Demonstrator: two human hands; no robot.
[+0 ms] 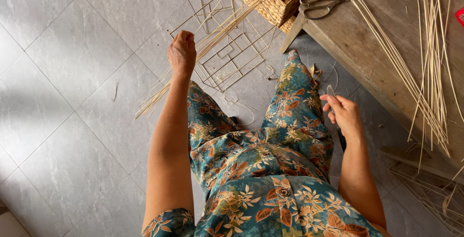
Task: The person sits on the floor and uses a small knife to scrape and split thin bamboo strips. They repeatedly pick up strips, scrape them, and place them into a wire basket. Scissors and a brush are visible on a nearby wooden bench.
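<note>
The left hand [181,53] is closed around a bundle of thin sticks [212,41] above the floor, the right hand [342,112] pinches what looks like a small blade [331,92], and more sticks [425,72] lie unused on the wooden table [367,48].

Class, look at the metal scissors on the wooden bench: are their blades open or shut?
Shut: the metal scissors lie flat on the wooden bench, blades together.
</note>
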